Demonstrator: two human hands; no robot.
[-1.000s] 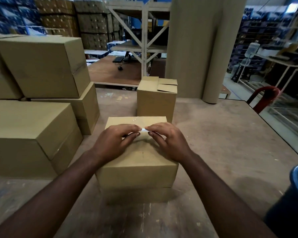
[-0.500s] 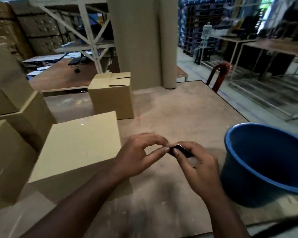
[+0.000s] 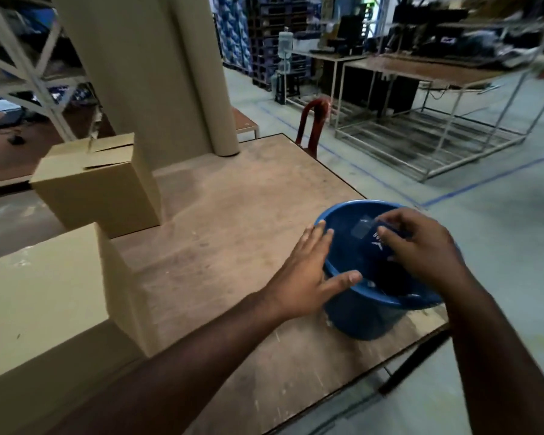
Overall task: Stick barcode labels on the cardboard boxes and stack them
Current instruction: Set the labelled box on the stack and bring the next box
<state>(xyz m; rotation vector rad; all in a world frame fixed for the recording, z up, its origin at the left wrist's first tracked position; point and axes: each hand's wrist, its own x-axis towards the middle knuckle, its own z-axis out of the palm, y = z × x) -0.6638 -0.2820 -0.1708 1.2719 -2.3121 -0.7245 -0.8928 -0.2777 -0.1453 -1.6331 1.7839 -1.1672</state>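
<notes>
Head view: both hands (left (image 3: 308, 274) spread) over bucket (image 3: 368, 312).

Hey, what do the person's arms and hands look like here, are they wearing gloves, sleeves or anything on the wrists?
Both arms are bare up to the frame's edge: no sleeves show. The left hand and right hand wear no gloves, and no watch, band or ring can be seen. The right hand is somewhat motion-blurred, so small items there can't be ruled out.
</notes>
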